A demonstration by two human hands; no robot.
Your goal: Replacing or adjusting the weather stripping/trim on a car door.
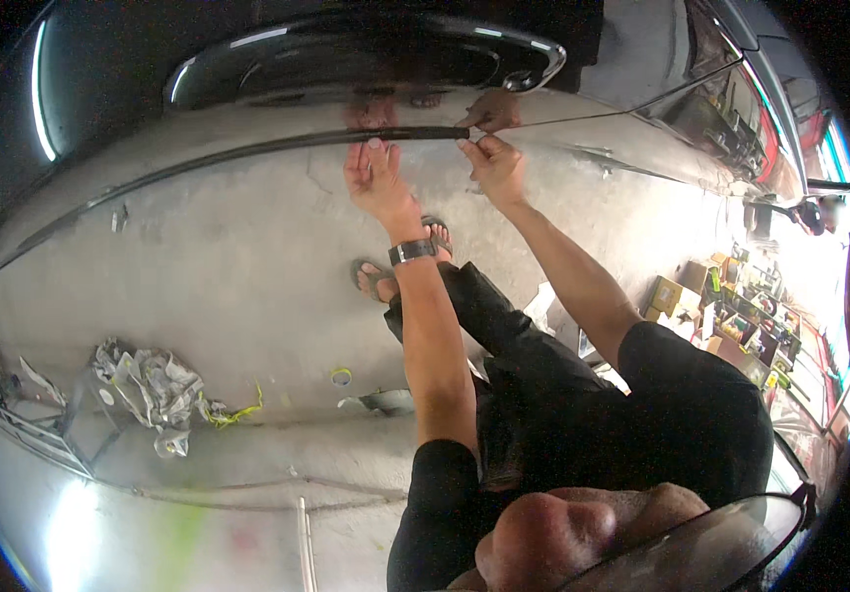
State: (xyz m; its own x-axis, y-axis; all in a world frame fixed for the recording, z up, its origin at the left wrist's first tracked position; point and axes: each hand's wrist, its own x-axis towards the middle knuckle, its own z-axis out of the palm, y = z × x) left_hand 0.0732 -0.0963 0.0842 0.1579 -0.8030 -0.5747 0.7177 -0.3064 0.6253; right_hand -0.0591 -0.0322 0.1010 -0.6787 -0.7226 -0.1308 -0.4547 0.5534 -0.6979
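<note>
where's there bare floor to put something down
Most room: floor between the trim, left hand and crumpled plastic. A smaller patch lies between the right forearm and the boxes. Crowded: those boxes, and the trim's end by the right hand.

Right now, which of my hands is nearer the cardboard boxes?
Right. The right hand is by the black strip, left of the cardboard boxes; the left hand is farther left along the strip.
</note>
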